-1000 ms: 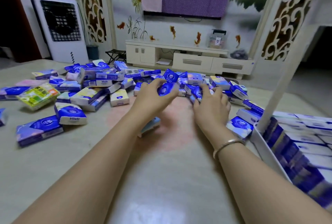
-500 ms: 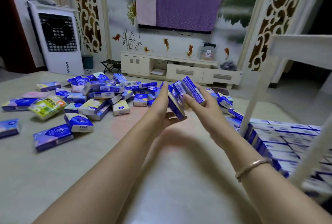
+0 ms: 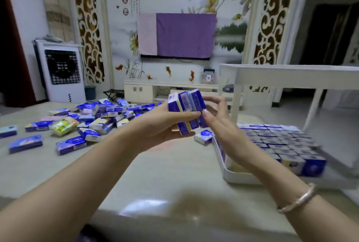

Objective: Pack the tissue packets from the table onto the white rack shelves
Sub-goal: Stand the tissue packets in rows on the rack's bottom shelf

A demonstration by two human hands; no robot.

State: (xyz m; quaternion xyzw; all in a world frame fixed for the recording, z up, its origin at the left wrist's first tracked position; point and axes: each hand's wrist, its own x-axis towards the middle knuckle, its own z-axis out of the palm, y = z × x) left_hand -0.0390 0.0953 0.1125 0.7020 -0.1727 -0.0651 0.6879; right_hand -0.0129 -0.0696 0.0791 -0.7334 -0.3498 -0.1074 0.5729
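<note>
Held stack: several blue tissue packets standing on edge side by side, raised above the table, in front of the rack. Left hand: curled round the stack from below and the left, thumb lying across the near faces, gripping it. Right hand: at the stack's right end, thumb tip touching the outer packet low down, forefinger and other fingers bent above and just clear of the top edge; grip on the stack cannot be told for certain, though thumb and fingers bracket its right side. Bangle: on the right wrist. Loose packets: a scattered heap on the table's far left half, mostly blue and white, some flat, some tilted on others; among them one yellow-green packet. Single packet: lying on the table just beside the rack's lower tray, below the held stack. Rack: white, on the table's right side; upper shelf at the level of the hands, posts running down to the lower tray. Shelved packets: blue, set on edge in close rows, filling most of the lower tray; a gap shows at the tray's near left corner. Detail at the tray's right is blurred.
</note>
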